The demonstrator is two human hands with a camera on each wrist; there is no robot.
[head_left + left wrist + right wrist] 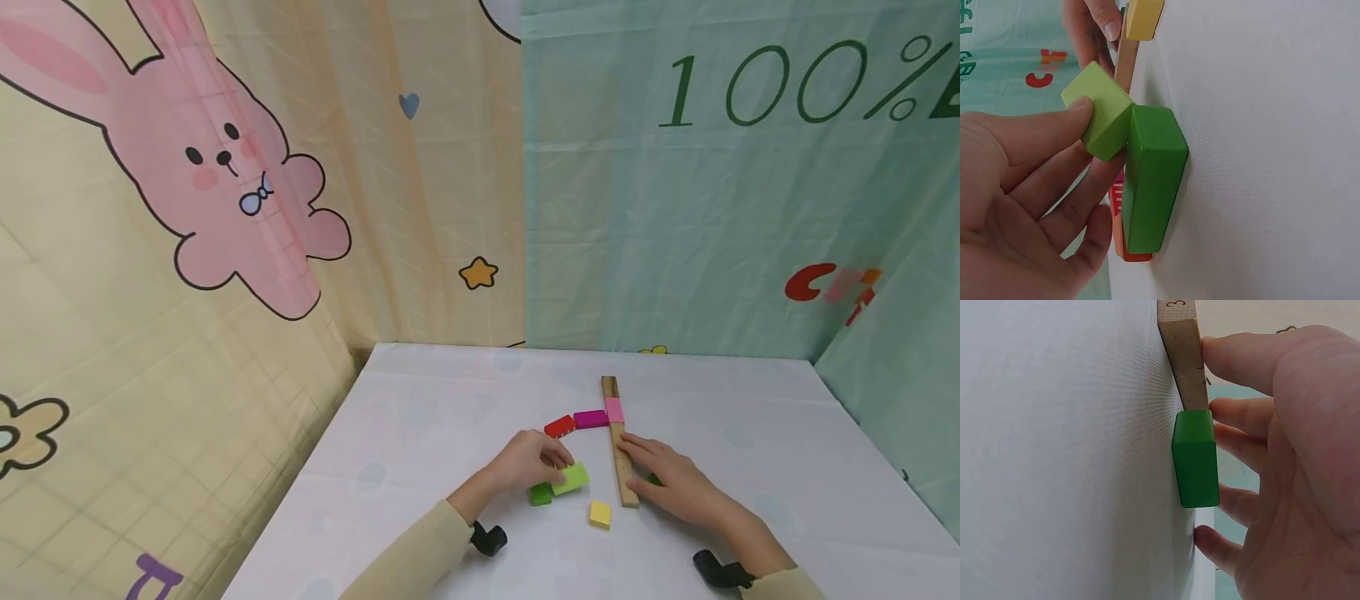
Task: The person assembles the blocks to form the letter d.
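My left hand (523,462) pinches a light green block (573,479) between thumb and fingers, slightly raised. In the left wrist view, a darker green block (1159,181) on the table stands right beside it. The fingertips of my right hand (681,485) touch the side of a long wooden strip (626,475), apparently made of wooden blocks placed end to end. Another green block (1196,472) sits beside that strip, under my right fingers. A pink block (614,409) lies in the strip's line toward its far end. Near the strip's close end is a yellow block (600,514).
A magenta block (591,419) runs left from the pink one, followed by a red block (559,427) with white marks. All stand on a white-covered table (420,417). Printed curtains (442,183) enclose its back and sides.
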